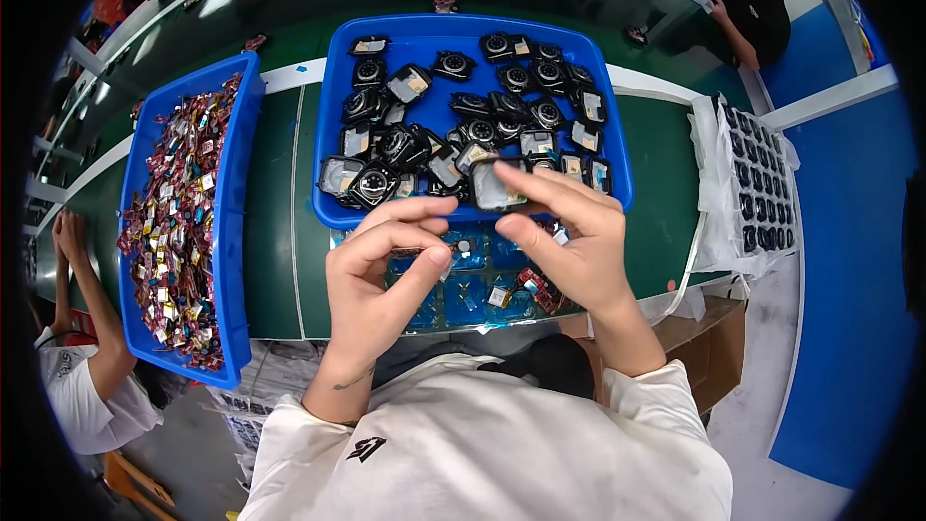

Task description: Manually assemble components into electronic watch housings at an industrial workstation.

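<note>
My left hand (378,275) is over the near edge of the table, fingers curled toward the thumb. A small dark part shows behind them; whether it is gripped I cannot make out. My right hand (581,243) has its fingers stretched out and its thumb apart, slightly blurred. Just at its fingertips is a black watch case (490,191) with a pale inside, tilted over the near rim of the blue tray (322,125); the index finger covers part of it. Beneath both hands lies a blue mat (465,301) with a red circuit board (540,287) on it.
Several black watch cases (371,183) fill the tray. To the left, a blue bin (246,125) is heaped with small red boards. At right stands a white-lined stack of black parts (762,174). A cardboard box (719,347) sits below. Other people (87,280) work nearby.
</note>
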Available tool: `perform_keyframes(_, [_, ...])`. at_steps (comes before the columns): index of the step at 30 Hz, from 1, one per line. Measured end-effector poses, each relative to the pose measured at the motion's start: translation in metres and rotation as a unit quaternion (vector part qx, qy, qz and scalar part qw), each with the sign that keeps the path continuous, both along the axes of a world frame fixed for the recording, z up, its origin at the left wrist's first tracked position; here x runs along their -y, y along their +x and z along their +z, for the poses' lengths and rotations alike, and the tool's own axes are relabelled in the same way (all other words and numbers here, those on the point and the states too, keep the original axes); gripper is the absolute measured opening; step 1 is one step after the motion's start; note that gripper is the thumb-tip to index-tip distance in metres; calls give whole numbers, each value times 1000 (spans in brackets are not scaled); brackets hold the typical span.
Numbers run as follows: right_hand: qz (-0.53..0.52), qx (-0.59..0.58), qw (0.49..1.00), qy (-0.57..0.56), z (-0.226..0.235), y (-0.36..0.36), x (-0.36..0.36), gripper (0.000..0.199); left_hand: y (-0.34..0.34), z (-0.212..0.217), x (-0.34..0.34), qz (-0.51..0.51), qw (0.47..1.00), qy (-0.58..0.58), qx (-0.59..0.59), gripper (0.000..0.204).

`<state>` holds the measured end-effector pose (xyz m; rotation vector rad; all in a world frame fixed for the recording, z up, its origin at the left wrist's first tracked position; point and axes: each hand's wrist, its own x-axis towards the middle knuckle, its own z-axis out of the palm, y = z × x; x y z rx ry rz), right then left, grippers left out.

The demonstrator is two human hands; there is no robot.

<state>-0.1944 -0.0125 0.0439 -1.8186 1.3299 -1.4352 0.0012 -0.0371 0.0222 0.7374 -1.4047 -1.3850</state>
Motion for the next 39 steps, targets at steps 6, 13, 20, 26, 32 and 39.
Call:
perform_keyframes(6, [4, 229, 971, 68, -22, 26, -11, 37, -18, 13, -5, 127, 979, -118, 109, 6])
perform_keyframes(13, [34, 325, 940, 92, -18, 34, -13, 52, -22, 8, -3, 168, 959, -153, 167, 5])
perform_keyframes(20, [35, 317, 942, 107, -21, 37, -18, 36, -26, 7, -3, 160, 969, -109, 152, 4])
perform_keyframes(26, [30, 325, 938, 117, -23, 38, -18, 32, -26, 4, -2, 164, 967, -117, 155, 4])
perform_keyframes(32, [14, 325, 941, 92, -22, 36, -16, 21, -28, 2, -3, 166, 949, -184, 193, 10])
perform_keyframes(39, [-30, 314, 945, 89, -17, 26, -17, 18, -25, 6, -6, 167, 922, -274, 216, 22])
